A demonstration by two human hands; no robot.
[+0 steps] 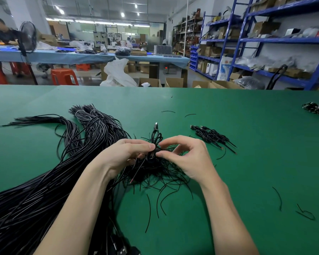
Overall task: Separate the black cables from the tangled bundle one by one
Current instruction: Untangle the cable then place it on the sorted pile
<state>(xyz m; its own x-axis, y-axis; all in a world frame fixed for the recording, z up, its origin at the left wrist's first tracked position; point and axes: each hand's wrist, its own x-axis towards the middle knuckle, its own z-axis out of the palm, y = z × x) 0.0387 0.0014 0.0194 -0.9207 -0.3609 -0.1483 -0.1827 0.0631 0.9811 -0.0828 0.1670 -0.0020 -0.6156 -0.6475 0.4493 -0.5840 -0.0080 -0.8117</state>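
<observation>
A coiled black cable (pixel 156 138) with a USB plug at its top stands up between my hands over the green table (pixel 228 181). My left hand (pixel 126 155) grips the coil's lower part between thumb and fingers. My right hand (pixel 187 157) pinches the same coil from the right, thumb and forefinger at its middle. Under both hands lies a tangled heap of short black wire pieces (pixel 162 173). A large bundle of long black cables (pixel 44 184) runs from the lower left corner up to the table's middle left.
A small pile of coiled black cables (pixel 212 136) lies to the right of my hands. Another dark bundle (pixel 318 108) sits at the far right edge. Loose wire scraps (pixel 305 212) are scattered at lower right. Beyond the table are boxes, blue shelves and a seated person.
</observation>
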